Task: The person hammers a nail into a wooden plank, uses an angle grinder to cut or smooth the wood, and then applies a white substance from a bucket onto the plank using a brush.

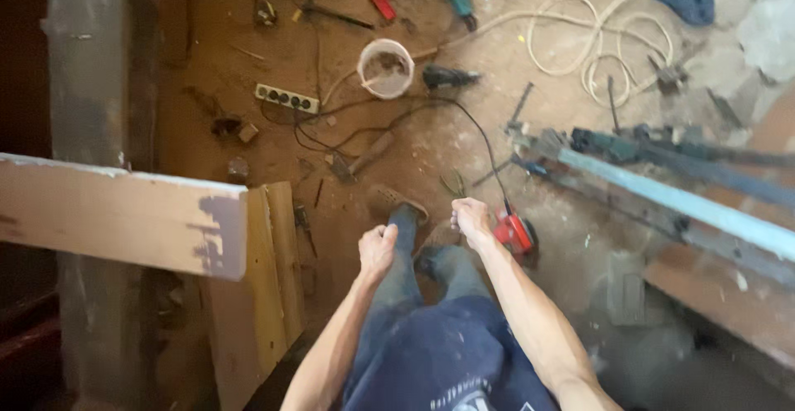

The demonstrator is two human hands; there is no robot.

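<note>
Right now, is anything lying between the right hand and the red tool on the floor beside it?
Nothing visible does. The right hand is closed in a fist just left of the red tool, above it. Only the tool's black cord runs up past the hand. The left hand is farther left.

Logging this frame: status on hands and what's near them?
Left hand fisted, grip closed, nothing visible in it. Right hand closed, contents unclear; red tool just beside it, black cord running off. Plank at left; floor cluttered.
</note>
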